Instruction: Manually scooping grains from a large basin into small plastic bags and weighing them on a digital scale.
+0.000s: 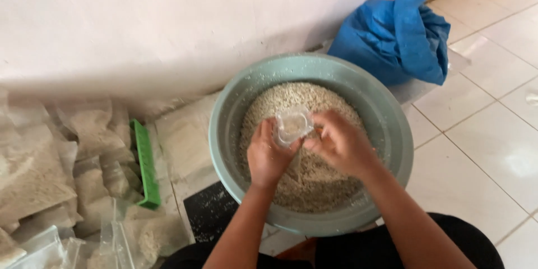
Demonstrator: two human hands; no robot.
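Observation:
A large grey-green basin [392, 134] on the floor holds a heap of pale grain [302, 179]. Above the heap, both my hands hold a small clear plastic cup [292, 123] with some grain in it. My left hand [269, 154] grips its left side. My right hand [341, 144] grips its right side, fingers curled around the rim. The cup's lower part is hidden behind my fingers.
Several clear bags filled with grain [50, 162] lie piled at the left beside a green plastic piece [144, 165]. A black flat object [210, 210] sits under the basin's near-left edge. A blue bag [395, 36] leans against the white wall. White floor tiles [493, 145] spread to the right.

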